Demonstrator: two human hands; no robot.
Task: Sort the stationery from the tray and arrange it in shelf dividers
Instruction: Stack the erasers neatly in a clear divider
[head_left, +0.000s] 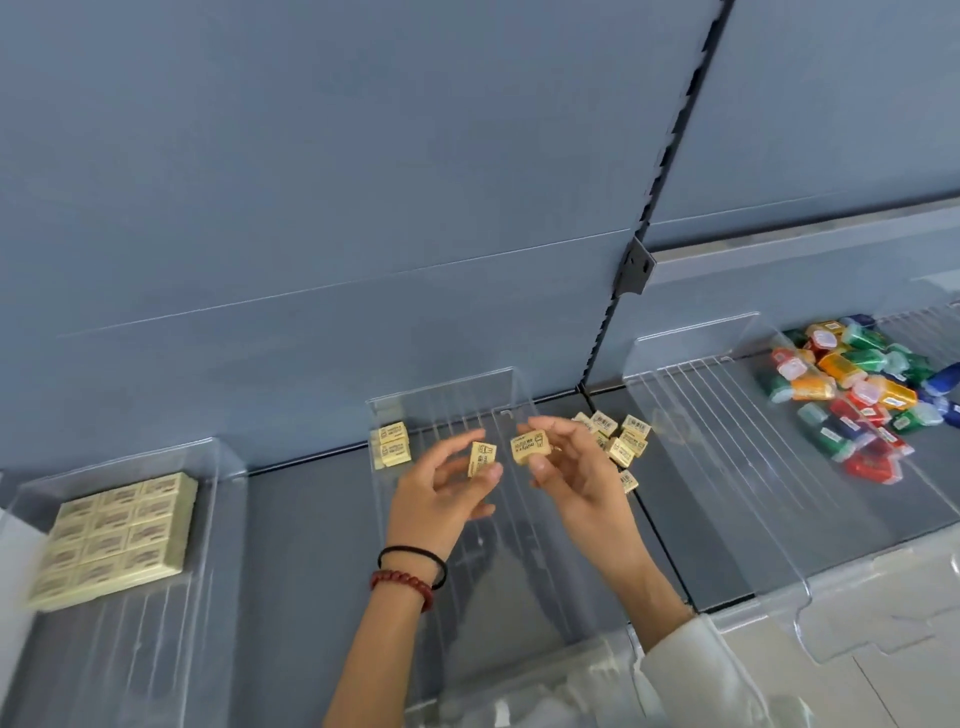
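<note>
- The left hand (447, 488) pinches a small yellow eraser (483, 457) between its thumb and fingertips. The other fingers are loosely bent.
- The right hand (571, 467) pinches a second eraser (531, 448) the same way. This one is a little block in a paper wrap with dark print.
- Both erasers are up in the air, close together but not touching, over the middle divider (441, 395). It is a see-through plastic tray with a ribbed floor.
- A neat stack of erasers (393, 446) sits in the back left corner of that tray.
- A loose heap of erasers (621, 439) lies on the smooth grey shelf (311, 519), between the middle and right dividers.
- The left divider (228, 457) holds flat pale yellow blocks (119, 535), packed side by side in rows.
- The right divider (675, 395) holds a jumble of shiny little boxes (857, 395) in red, green, orange and blue.
- A black hair band (415, 550) and a red bead bracelet (400, 578) go round the left wrist.
- A white sleeve (691, 670) covers the right arm.
</note>
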